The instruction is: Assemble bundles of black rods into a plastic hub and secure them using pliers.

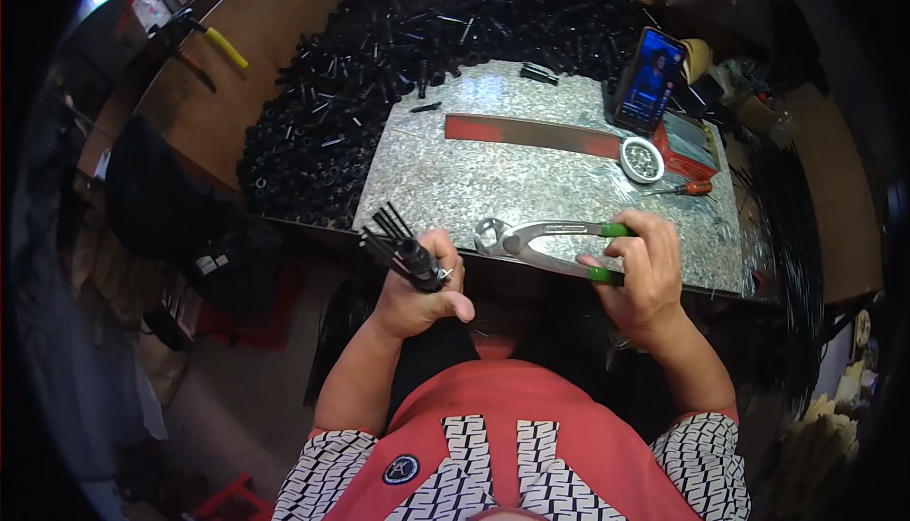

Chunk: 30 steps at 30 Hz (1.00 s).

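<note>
My left hand (417, 301) is closed around a folded umbrella-like bundle of thin black rods (396, 244) with a black tubular part at its near end. The rods point up and to the left, at the near edge of the speckled stone slab (531, 180). In my right hand (652, 274) are steel end-cutting pincers (542, 242) with green grips. Their handles are spread apart under my fingers. The round jaw head points left toward my left hand, apart from the bundle. Exactly what the bundle is, I cannot tell.
A big heap of small black parts (322, 113) rises behind and left of the slab. A flat brown-red strip (531, 133), a white bowl of small metal pieces (643, 160), an orange-handled screwdriver (697, 188) and a propped phone (652, 80) stand on it. Long black rods (801, 237) hang at right.
</note>
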### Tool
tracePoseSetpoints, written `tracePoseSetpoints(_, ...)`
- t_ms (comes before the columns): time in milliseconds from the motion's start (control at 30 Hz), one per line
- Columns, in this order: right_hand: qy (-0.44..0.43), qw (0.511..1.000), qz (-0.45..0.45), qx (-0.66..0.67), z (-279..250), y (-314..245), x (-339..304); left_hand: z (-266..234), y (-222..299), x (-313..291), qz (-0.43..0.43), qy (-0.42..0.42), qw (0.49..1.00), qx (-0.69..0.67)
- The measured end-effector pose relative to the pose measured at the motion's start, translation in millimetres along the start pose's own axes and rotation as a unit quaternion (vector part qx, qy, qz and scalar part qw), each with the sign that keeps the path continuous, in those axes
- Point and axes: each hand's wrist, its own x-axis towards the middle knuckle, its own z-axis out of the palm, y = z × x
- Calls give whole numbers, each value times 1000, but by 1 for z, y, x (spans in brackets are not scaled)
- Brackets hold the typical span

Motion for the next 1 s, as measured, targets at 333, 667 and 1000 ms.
tracePoseSetpoints(333,68,970,-108,-208,11,-2,2,9,0,2,-15,45,997,52)
tracePoseSetpoints(667,53,984,-106,-136,8,1,-1,3,-7,2,9,86,979,182)
tracePoseSetpoints(1000,46,980,-130,-143,-1,2,-5,8,-8,6,1,86,984,155)
